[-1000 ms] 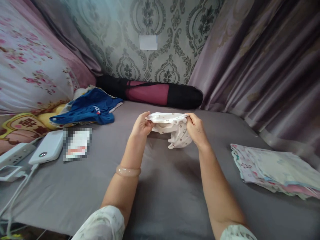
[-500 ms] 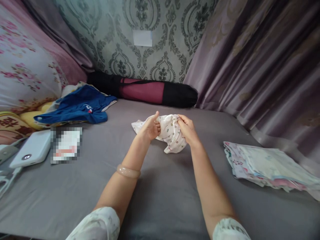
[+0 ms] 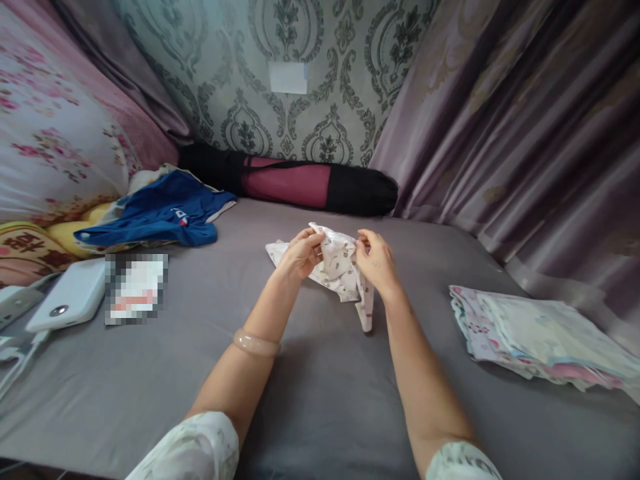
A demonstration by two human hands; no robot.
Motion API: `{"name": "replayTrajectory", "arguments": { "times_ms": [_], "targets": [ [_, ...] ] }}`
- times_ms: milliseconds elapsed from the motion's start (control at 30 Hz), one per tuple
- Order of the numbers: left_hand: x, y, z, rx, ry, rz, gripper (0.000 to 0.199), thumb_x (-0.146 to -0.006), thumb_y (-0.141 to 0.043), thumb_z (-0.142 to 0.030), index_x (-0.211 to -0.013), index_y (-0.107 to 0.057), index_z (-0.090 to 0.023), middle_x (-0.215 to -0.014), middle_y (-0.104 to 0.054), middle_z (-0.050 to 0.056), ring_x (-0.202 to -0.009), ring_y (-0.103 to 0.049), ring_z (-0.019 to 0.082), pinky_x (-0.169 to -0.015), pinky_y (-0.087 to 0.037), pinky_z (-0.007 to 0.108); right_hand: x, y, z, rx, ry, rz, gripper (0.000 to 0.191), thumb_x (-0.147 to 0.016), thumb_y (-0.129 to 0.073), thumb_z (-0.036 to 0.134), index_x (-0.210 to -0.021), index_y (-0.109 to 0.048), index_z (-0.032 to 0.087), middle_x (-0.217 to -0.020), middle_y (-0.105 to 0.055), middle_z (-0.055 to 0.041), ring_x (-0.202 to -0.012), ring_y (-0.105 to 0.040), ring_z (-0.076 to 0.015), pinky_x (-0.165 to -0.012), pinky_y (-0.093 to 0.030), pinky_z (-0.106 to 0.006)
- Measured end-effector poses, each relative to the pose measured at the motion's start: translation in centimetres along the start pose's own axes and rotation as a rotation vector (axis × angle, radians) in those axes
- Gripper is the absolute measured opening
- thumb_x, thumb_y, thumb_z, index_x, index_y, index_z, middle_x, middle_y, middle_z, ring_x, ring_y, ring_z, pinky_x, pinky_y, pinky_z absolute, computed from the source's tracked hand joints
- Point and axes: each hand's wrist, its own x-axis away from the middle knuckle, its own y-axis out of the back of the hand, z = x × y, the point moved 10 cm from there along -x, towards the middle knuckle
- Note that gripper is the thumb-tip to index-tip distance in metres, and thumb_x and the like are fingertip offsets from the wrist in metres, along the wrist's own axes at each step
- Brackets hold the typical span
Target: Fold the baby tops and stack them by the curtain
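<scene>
A small white garment (image 3: 336, 263) with a scattered print is partly lifted above the grey sheet, in the middle of the view. My left hand (image 3: 302, 253) pinches its upper left edge between thumb and fingers. At the upper right edge of the cloth is my right hand (image 3: 374, 259), its thumb and fingertips closed on the fabric. One narrow part of the garment hangs down below my right hand, and a pointed end reaches out to the left behind my left hand.
Folded cloths (image 3: 540, 333) lie at the right. A blue garment (image 3: 155, 212), a white power bank (image 3: 70, 297) and a blurred packet (image 3: 136, 289) lie left on the grey sheet (image 3: 200, 373). A black and maroon bag (image 3: 287, 181) lies along the wall.
My left thumb has closed onto the garment's top edge, where it pointed up before. The cloth has turned and a narrow part now hangs lower at the right.
</scene>
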Motion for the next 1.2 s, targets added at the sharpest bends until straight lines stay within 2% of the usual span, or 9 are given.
{"name": "replayTrajectory", "arguments": {
  "times_ms": [67, 167, 333, 533, 700, 800, 933, 1067, 1200],
  "targets": [
    [0.1, -0.1, -0.1, 0.001, -0.011, 0.001, 0.023, -0.071, -0.075, -0.012, -0.082, -0.056, -0.019, -0.067, -0.063, -0.002, -0.056, -0.061, 0.009, -0.057, -0.046, 0.021, 0.3, 0.6, 0.9, 0.049, 0.022, -0.016, 0.029, -0.089, -0.052, 0.039, -0.106, -0.063, 0.018, -0.101, -0.066, -0.0113, -0.093, -0.061, -0.0233, -0.088, -0.046, -0.037],
    [0.1, 0.3, -0.1, 0.013, -0.023, -0.041, 0.026, -0.071, -0.075, -0.012, -0.089, -0.058, -0.020, -0.068, -0.065, -0.002, -0.055, -0.061, 0.009, -0.055, -0.044, 0.020, 1.1, -0.3, 1.4, 0.105, 0.010, 0.115, 0.031, -0.082, -0.061, 0.047, -0.100, -0.060, 0.022, -0.096, -0.064, -0.0076, -0.090, -0.059, -0.0230, -0.082, -0.046, -0.035],
    [-0.1, 0.8, -0.3, 0.008, -0.044, -0.086, 0.032, -0.071, -0.078, -0.015, -0.097, -0.059, -0.019, -0.069, -0.065, -0.002, -0.057, -0.063, 0.009, -0.060, -0.047, 0.021, 1.7, -1.6, 0.0, 0.238, -0.027, 0.280, 0.003, -0.079, -0.059, 0.023, -0.081, -0.058, 0.022, -0.088, -0.064, -0.0069, -0.085, -0.059, -0.0218, -0.075, -0.044, -0.031],
    [-0.2, 2.2, -1.1, -0.040, -0.135, -0.189, 0.050, -0.072, -0.079, -0.018, -0.114, -0.054, -0.025, -0.070, -0.065, -0.003, -0.059, -0.063, 0.010, -0.065, -0.048, 0.023, 0.8, 0.6, -1.9, 0.029, -0.091, 0.348, 0.010, -0.079, -0.053, 0.021, -0.082, -0.062, 0.021, -0.074, -0.067, -0.0021, -0.066, -0.059, -0.0164, -0.063, -0.043, -0.027],
    [0.1, -0.3, -0.7, -0.118, -0.169, 0.008, 0.020, -0.072, -0.076, -0.022, -0.088, -0.066, -0.018, -0.069, -0.063, -0.001, -0.060, -0.059, 0.008, -0.060, -0.045, 0.019, 0.6, 3.9, -3.8, -0.270, -0.180, 0.330, 0.026, -0.077, -0.060, 0.044, -0.085, -0.065, 0.019, -0.068, -0.067, -0.0008, -0.061, -0.059, -0.0153, -0.056, -0.043, -0.025],
    [0.6, -2.2, 0.0, -0.173, -0.191, 0.121, 0.013, -0.073, -0.072, -0.019, -0.085, -0.068, -0.017, -0.072, -0.063, 0.000, -0.061, -0.056, 0.007, -0.058, -0.043, 0.017, 1.0, 4.1, -6.6, -0.133, -0.226, 0.411, 0.026, -0.075, -0.063, 0.045, -0.075, -0.068, 0.020, -0.062, -0.066, -0.0003, -0.056, -0.057, -0.0149, -0.053, -0.042, -0.025],
    [1.4, -4.4, 1.5, -0.260, -0.191, 0.257, 0.024, -0.069, -0.066, -0.008, -0.090, -0.069, -0.019, -0.074, -0.062, 0.000, -0.064, -0.055, 0.008, -0.062, -0.042, 0.019, 1.3, 3.5, -9.0, 0.153, -0.208, 0.514, 0.007, -0.069, -0.070, 0.029, -0.071, -0.071, 0.022, -0.065, -0.069, -0.0021, -0.060, -0.061, -0.0179, -0.057, -0.046, -0.028],
    [1.9, -5.4, 2.1, -0.340, -0.219, 0.322, 0.031, -0.068, -0.057, -0.005, -0.095, -0.067, -0.020, -0.078, -0.061, 0.001, -0.072, -0.057, 0.012, -0.070, -0.044, 0.023, 0.4, 3.9, -4.9, 0.053, -0.056, 0.321, 0.022, -0.075, -0.068, 0.028, -0.096, -0.071, 0.024, -0.098, -0.072, -0.0060, -0.089, -0.066, -0.0219, -0.081, -0.050, -0.035],
    [1.9, -5.1, 2.2, -0.490, -0.258, 0.303, 0.042, -0.070, -0.052, -0.007, -0.108, -0.062, -0.021, -0.085, -0.061, 0.001, -0.076, -0.057, 0.013, -0.074, -0.045, 0.026, 0.5, 2.4, 0.0, -0.059, 0.070, 0.278, 0.020, -0.079, -0.068, 0.033, -0.096, -0.065, 0.023, -0.098, -0.069, -0.0037, -0.090, -0.064, -0.0189, -0.085, -0.049, -0.034]
  ]
}}
